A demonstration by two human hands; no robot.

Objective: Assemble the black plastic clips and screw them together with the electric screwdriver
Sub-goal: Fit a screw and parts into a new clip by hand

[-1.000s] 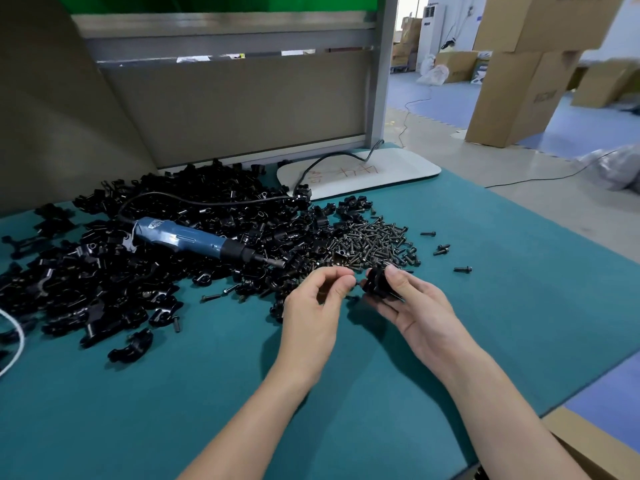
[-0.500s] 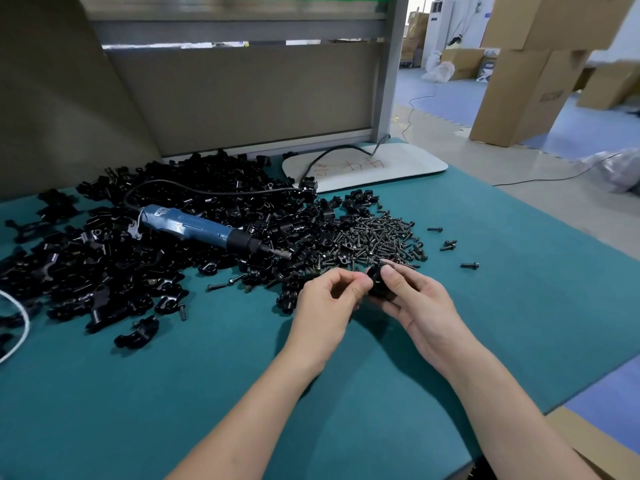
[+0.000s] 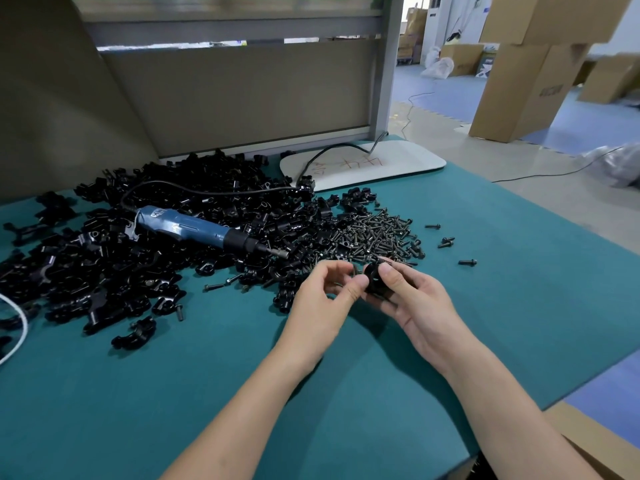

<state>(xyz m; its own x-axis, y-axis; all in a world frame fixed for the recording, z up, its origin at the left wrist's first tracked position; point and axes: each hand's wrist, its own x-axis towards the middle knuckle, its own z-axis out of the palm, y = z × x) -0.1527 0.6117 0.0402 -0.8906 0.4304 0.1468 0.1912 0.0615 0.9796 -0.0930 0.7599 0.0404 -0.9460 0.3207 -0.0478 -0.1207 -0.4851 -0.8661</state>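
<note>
1. The likeliest trouble is the small, rounded black plastic clip [image 3: 375,282] twisting or its parts slipping out of line between the two hands, since only fingertips steady it.
2. The right hand [image 3: 415,306] has a narrow grip curled round the clip, thumb on top. The left hand [image 3: 322,299] pinches its left edge; whether a screw lies in that grip I cannot tell.
3. The clip hangs just above the teal-covered table [image 3: 138,393]. A dropped part could vanish among the heap of dark metal screws [image 3: 377,233] just beyond.
4. The blue corded electric screwdriver [image 3: 194,228] lies untouched on the loose black clip pile [image 3: 104,265].

The left hand [image 3: 322,301] and right hand [image 3: 420,303] are bare, nails cut short; both slim forearms above the tabletop [image 3: 519,292] are sleeveless.
</note>
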